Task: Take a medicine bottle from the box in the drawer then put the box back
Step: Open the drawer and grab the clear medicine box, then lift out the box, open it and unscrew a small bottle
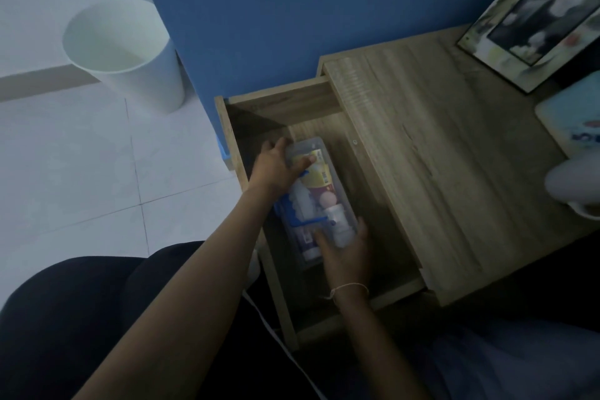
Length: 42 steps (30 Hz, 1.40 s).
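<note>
A clear plastic box (319,201) with blue clips lies inside the open wooden drawer (285,312). It holds several medicine bottles and tubes, among them a white bottle (339,221) and a yellow-labelled one (319,167). My left hand (279,167) grips the box's far left end, thumb on the lid. My right hand (345,256) grips the near end, fingers over the lid by the white bottle. The lid is on. Whether the box rests on the drawer floor or is lifted I cannot tell.
The drawer belongs to a wooden bedside table (454,156) against a blue wall. On its top stand a framed picture (532,13), a light blue item (574,120) and a white mug (574,185). A white bin (126,52) stands on the tiled floor at left.
</note>
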{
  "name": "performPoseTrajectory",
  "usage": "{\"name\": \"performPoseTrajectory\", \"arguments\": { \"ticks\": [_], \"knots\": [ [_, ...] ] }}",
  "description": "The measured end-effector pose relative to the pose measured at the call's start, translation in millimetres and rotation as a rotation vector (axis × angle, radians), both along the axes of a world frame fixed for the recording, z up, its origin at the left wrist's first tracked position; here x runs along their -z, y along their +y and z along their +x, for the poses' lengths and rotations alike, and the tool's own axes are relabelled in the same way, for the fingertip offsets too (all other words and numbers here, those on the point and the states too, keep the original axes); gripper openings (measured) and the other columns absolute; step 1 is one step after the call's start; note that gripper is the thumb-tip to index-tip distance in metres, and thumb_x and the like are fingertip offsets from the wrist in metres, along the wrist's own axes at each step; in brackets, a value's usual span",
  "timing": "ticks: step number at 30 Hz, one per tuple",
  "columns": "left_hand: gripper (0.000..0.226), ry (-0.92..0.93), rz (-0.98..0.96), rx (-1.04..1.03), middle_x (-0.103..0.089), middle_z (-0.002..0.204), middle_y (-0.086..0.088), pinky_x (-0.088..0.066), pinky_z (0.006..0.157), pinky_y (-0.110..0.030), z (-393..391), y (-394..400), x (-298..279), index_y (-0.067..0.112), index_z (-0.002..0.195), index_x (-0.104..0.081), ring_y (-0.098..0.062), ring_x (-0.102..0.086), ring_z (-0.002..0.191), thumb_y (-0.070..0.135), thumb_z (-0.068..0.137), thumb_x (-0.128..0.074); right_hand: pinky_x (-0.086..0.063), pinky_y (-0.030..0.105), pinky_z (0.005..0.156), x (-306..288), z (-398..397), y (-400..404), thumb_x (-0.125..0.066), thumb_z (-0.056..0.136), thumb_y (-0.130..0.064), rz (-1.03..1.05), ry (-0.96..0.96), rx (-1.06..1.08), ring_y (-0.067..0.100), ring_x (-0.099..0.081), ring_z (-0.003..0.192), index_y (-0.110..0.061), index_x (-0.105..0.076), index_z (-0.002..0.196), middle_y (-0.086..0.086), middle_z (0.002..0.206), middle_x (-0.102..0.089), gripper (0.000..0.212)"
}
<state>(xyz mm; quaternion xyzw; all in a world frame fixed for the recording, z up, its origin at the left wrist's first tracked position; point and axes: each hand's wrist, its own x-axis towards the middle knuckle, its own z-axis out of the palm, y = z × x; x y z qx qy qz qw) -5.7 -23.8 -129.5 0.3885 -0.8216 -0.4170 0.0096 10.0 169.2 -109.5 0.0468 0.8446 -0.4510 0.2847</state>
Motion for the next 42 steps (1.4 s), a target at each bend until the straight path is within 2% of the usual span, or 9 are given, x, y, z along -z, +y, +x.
{"name": "performPoseTrajectory", "arguments": {
  "ticks": [6, 13, 19, 25, 30, 35, 38, 40, 42],
  "knots": [
    [0.067, -0.014, -0.01, -0.007, -0.047, 0.132, -0.015, -0.039, 0.083, -0.031, 3, 2, -12, 0.018, 0.132, -0.047, -0.031, -0.051, 0.116, 0.06, 0.08, -0.058, -0.05, 0.051, 0.098, -14, 5, -9, -0.078, 0.075, -0.022, -0.064, -0.044, 0.082, 0.028, -0.048, 0.13, -0.024, -0.022, 0.149, 0.009, 0.148, -0.041, 0.092],
    [0.069, 0.032, -0.169, -0.037, -0.051, 0.13, -0.016, -0.046, 0.099, -0.047, 0, 5, -75, 0.017, 0.128, -0.052, -0.035, -0.05, 0.118, 0.062, 0.077, -0.06, -0.057, 0.041, 0.086, -58, 6, -4, -0.079, 0.073, -0.03, -0.147, -0.001, 0.077, 0.017, -0.059, 0.111, -0.028, -0.026, 0.147, 0.003, 0.14, -0.048, 0.091],
    [0.061, 0.146, -0.271, -0.105, -0.062, 0.119, -0.017, -0.046, 0.087, -0.037, 3, 0, -139, 0.012, 0.116, -0.059, -0.034, -0.058, 0.108, 0.057, 0.076, -0.065, -0.058, 0.042, 0.086, -116, -6, 3, -0.078, 0.074, -0.032, -0.219, 0.057, -0.025, 0.02, -0.063, 0.109, -0.028, -0.028, 0.146, 0.003, 0.134, -0.053, 0.088],
    [0.057, 0.198, -0.253, -0.128, -0.063, 0.116, -0.016, -0.041, 0.082, -0.033, -23, 6, -185, 0.013, 0.117, -0.057, -0.034, -0.057, 0.109, 0.057, 0.082, -0.057, -0.06, 0.038, 0.08, -169, -55, 19, -0.081, 0.071, -0.031, -0.204, 0.208, -0.113, 0.016, -0.066, 0.101, -0.026, -0.036, 0.143, 0.002, 0.124, -0.06, 0.085],
    [0.051, 0.2, -0.136, -0.068, -0.06, 0.124, -0.018, -0.04, 0.096, -0.037, -66, 27, -190, 0.007, 0.121, -0.053, -0.035, -0.05, 0.119, 0.044, 0.085, -0.058, -0.049, 0.045, 0.099, -178, -110, 33, -0.082, 0.069, -0.026, -0.08, 0.269, -0.095, 0.025, -0.059, 0.117, -0.013, -0.042, 0.141, 0.008, 0.132, -0.059, 0.083],
    [0.062, 0.15, -0.067, -0.036, -0.054, 0.133, -0.02, -0.038, 0.1, -0.035, -92, 44, -166, 0.005, 0.13, -0.047, -0.034, -0.047, 0.125, 0.048, 0.086, -0.057, -0.059, 0.038, 0.077, -168, -152, 48, -0.08, 0.068, -0.027, -0.027, 0.282, -0.141, 0.018, -0.069, 0.088, -0.013, -0.06, 0.12, 0.004, 0.103, -0.07, 0.057],
    [0.061, 0.144, -0.052, -0.04, -0.054, 0.13, -0.021, -0.041, 0.095, -0.034, -101, 49, -156, 0.007, 0.128, -0.046, -0.036, -0.051, 0.119, 0.049, 0.085, -0.059, -0.059, 0.04, 0.077, -162, -171, 50, -0.08, 0.07, -0.033, -0.023, 0.275, -0.156, 0.018, -0.069, 0.087, -0.014, -0.063, 0.112, 0.004, 0.101, -0.071, 0.049],
    [0.066, 0.149, -0.057, -0.032, -0.054, 0.129, -0.021, -0.041, 0.096, -0.036, -105, 50, -154, 0.007, 0.13, -0.044, -0.037, -0.051, 0.119, 0.05, 0.083, -0.061, -0.058, 0.04, 0.08, -157, -179, 50, -0.079, 0.073, -0.036, -0.014, 0.254, -0.169, 0.019, -0.068, 0.094, -0.013, -0.059, 0.122, 0.006, 0.11, -0.069, 0.058],
    [0.068, 0.167, -0.075, -0.004, -0.055, 0.127, -0.021, -0.042, 0.096, -0.039, -106, 50, -153, 0.006, 0.13, -0.044, -0.037, -0.052, 0.118, 0.052, 0.083, -0.061, -0.05, 0.046, 0.099, -152, -183, 50, -0.076, 0.075, -0.042, 0.013, 0.261, -0.16, 0.025, -0.057, 0.12, -0.013, -0.045, 0.139, 0.01, 0.135, -0.057, 0.077]
  ]
}}
